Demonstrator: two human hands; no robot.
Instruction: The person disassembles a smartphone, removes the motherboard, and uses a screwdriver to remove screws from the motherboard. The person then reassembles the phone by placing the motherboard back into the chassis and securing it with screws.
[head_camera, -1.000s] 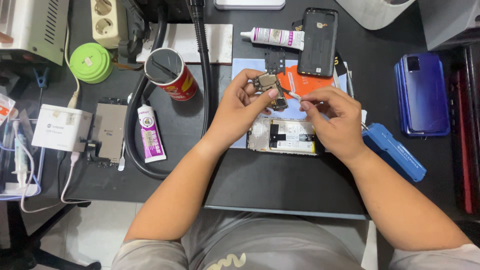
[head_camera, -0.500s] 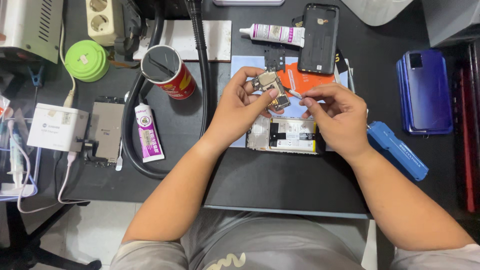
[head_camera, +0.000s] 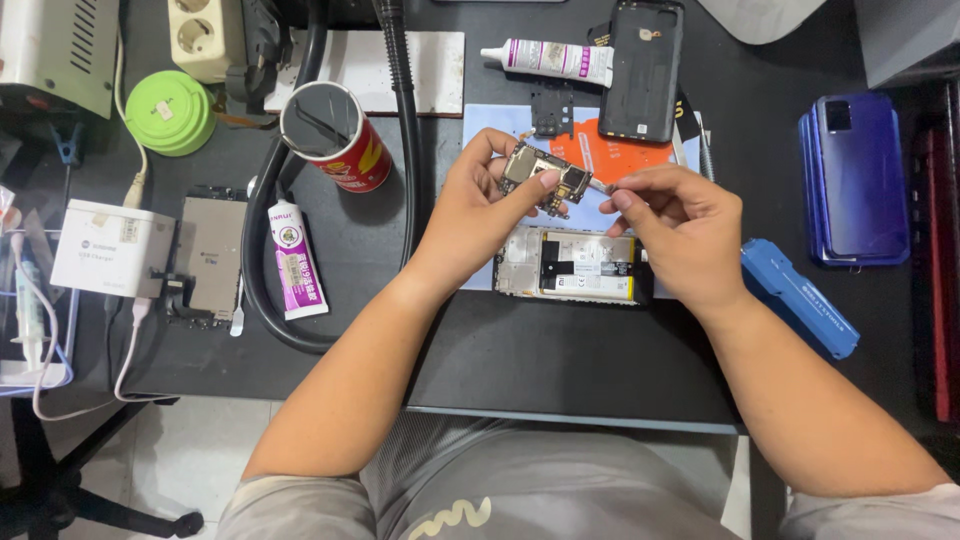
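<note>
A small circuit board (head_camera: 545, 178) is pinched in the left hand (head_camera: 478, 212), fingers closed on its edges and thumb laid across the top, so it's lifted off the bench (head_camera: 560, 360) and tilted up toward the camera, probably so the fine parts can be seen properly. The right hand (head_camera: 676, 228) is closed on a thin metal tool, looks like tweezers (head_camera: 600, 186), with the tip brought in right at the board's right edge; the tool is held near its front, pencil style, likely for steadier control on tiny stuff. Directly under both hands an opened phone (head_camera: 570, 266) is laid flat with its insides showing, on a light blue mat (head_camera: 480, 125), kept close so the board doesn't travel far. Further back on the mat an orange sheet (head_camera: 625, 157) and a small dark cover plate (head_camera: 551, 109) are parked, and a black back cover (head_camera: 642, 70) is set beside a white glue tube (head_camera: 550, 60). Off to the left, well apart from the work, a red can (head_camera: 335, 135) with tools stuck in it, a second tube (head_camera: 295, 260) with purple print, and a green round tin (head_camera: 168, 112) can be seen. A blue case (head_camera: 798, 297) is lying just beside the right wrist, and a blue phone (head_camera: 855, 180) is stacked at the far right.
</note>
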